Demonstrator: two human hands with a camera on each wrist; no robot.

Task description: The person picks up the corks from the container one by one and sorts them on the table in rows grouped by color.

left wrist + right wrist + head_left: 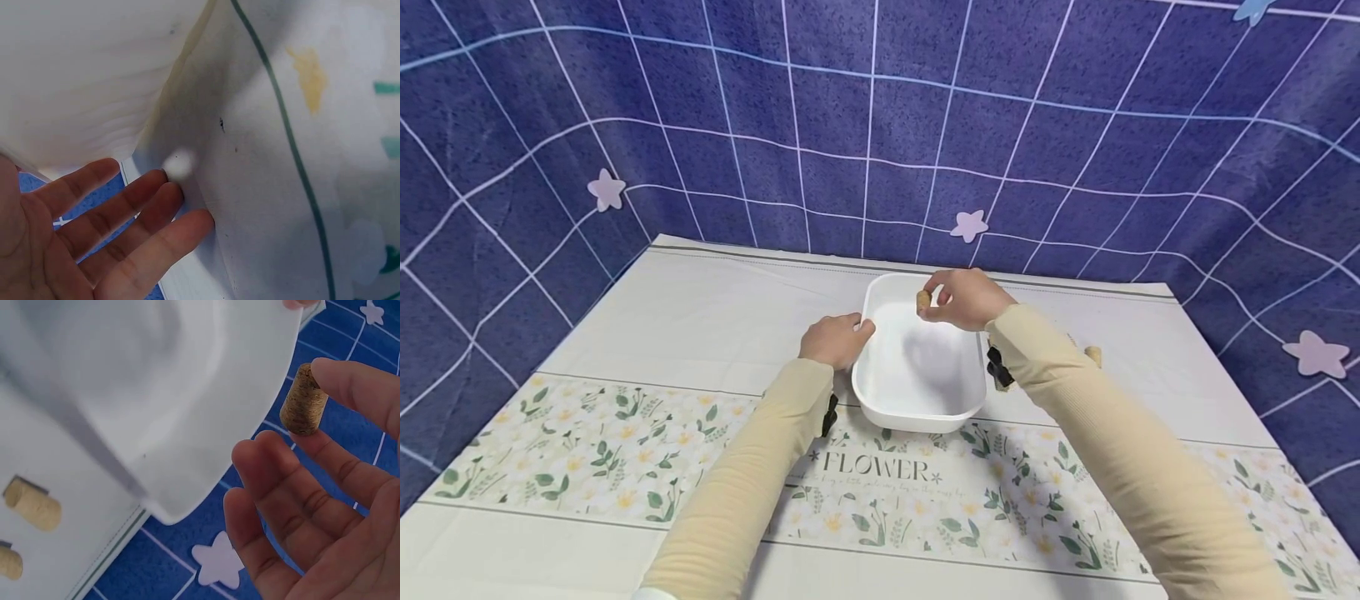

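Observation:
A white rectangular basin (917, 412) stands on the table. My left hand (835, 340) holds its left side, thumb over the rim and fingers outside; in the left wrist view the fingers (134, 212) lie beside the outer wall, loosely extended. Above the basin, near its far right corner, my right hand (966, 298) pinches a cork (923, 301) between thumb and finger. The right wrist view shows that cork (304, 403) upright and slightly tilted, with the other fingers spread below. The inside of the basin shows only shadow.
Right of the basin, a cork (1093, 356) stands on the table, with brownish pieces partly hidden by the right sleeve. Two corks (34, 503) appear in the right wrist view. A blue gridded curtain (880, 125) borders the table's back and sides.

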